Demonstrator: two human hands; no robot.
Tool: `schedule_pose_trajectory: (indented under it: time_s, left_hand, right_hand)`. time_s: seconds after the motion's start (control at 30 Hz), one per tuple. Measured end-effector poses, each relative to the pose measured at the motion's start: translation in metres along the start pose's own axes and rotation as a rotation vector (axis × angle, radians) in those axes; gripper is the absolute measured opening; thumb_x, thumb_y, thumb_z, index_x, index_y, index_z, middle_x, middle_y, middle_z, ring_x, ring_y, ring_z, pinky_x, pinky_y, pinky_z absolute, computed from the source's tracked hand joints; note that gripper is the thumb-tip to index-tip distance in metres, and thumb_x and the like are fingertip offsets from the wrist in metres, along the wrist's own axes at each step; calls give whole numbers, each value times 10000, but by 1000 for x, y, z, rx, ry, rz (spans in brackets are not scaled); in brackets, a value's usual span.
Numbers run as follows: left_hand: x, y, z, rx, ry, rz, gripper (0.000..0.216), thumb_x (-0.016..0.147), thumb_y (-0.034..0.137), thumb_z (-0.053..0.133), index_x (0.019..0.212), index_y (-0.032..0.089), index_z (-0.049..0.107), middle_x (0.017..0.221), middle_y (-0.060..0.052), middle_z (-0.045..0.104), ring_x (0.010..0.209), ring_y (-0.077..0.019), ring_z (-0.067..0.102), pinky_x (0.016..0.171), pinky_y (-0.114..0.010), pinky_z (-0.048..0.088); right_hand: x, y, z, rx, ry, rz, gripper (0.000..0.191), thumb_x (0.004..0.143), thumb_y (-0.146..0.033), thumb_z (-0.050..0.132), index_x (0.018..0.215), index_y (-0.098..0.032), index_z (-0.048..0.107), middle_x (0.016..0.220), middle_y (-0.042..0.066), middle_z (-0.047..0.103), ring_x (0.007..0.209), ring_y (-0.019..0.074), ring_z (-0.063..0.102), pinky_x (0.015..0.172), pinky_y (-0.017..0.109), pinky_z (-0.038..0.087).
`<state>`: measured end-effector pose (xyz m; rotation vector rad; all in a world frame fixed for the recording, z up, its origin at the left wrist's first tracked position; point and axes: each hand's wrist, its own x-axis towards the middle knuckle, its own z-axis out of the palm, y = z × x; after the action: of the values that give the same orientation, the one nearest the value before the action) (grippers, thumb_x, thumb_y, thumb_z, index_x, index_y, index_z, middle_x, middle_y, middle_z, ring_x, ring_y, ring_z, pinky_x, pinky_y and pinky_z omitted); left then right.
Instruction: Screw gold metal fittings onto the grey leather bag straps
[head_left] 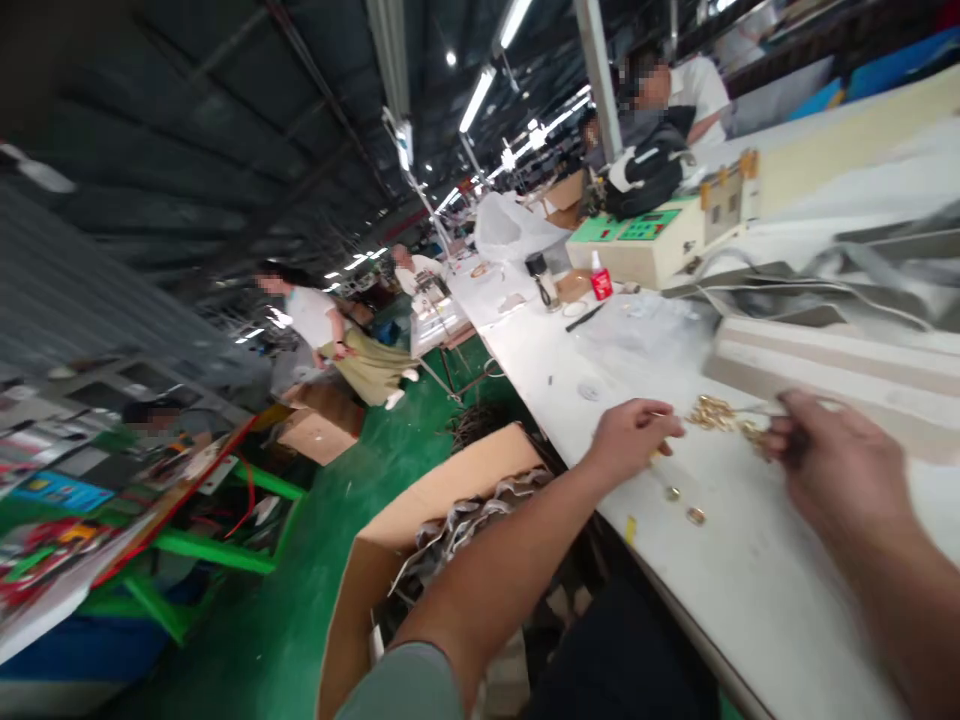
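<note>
My left hand rests on the white worktable with its fingers curled together, the fingertips close to a small pile of gold metal rings. Two loose gold rings lie on the table just below that hand. My right hand is at the right of the pile, fingers closed in a pinch by the gold pieces; motion smears it and what it holds is unclear.
An open cardboard box of grey straps stands on the green floor left of the table. A beige machine with a green panel, a red-capped bottle and grey webbing lie further along. Other people work beyond.
</note>
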<state>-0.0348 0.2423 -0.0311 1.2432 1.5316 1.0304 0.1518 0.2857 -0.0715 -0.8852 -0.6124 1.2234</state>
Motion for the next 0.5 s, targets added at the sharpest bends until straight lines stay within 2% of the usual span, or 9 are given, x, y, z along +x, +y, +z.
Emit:
schedule_pose_trajectory:
  time_s: [0.07, 0.2, 0.27, 0.37, 0.5]
  left_hand:
    - [-28, -7, -3, -173, 36, -33, 428, 850, 454, 748, 1150, 152, 707, 960, -89, 778, 616, -104, 630, 472, -192, 392]
    - [-61, -29, -4, -419, 104, -122, 480, 813, 520, 797, 1086, 131, 731, 957, -99, 770, 629, -102, 630, 451, -185, 392]
    - [-68, -36, -2, -510, 101, -167, 505, 771, 482, 850, 1113, 132, 729, 987, -105, 775, 659, -112, 645, 460, -187, 414]
    - [-72, -40, -1, -561, 97, -192, 533, 707, 382, 906, 1144, 137, 723, 1021, -108, 784, 702, -127, 666, 482, -189, 454]
    - [-70, -43, -4, -533, 100, -172, 448, 757, 325, 845, 1146, 139, 725, 1017, -101, 788, 712, -129, 673, 501, -193, 504]
  right_hand:
    - [-13, -8, 12, -24, -90, 81, 315, 711, -428, 915, 713, -201, 697, 632, 22, 599, 495, 128, 518, 449, 303, 383]
    - [-32, -5, 27, -157, -295, 33, 305, 826, -488, 818, 826, -207, 703, 628, -25, 601, 509, 113, 523, 486, 264, 416]
    - [-41, 1, 28, -211, -380, 28, 306, 852, -499, 797, 858, -208, 705, 621, -33, 603, 505, 114, 527, 490, 261, 416]
    - [-49, 9, 26, -265, -438, 41, 314, 856, -512, 794, 887, -212, 706, 600, -41, 601, 492, 122, 528, 487, 264, 415]
    - [-52, 13, 23, -324, -486, 54, 303, 872, -508, 783, 912, -216, 711, 590, -41, 610, 503, 126, 538, 502, 259, 427]
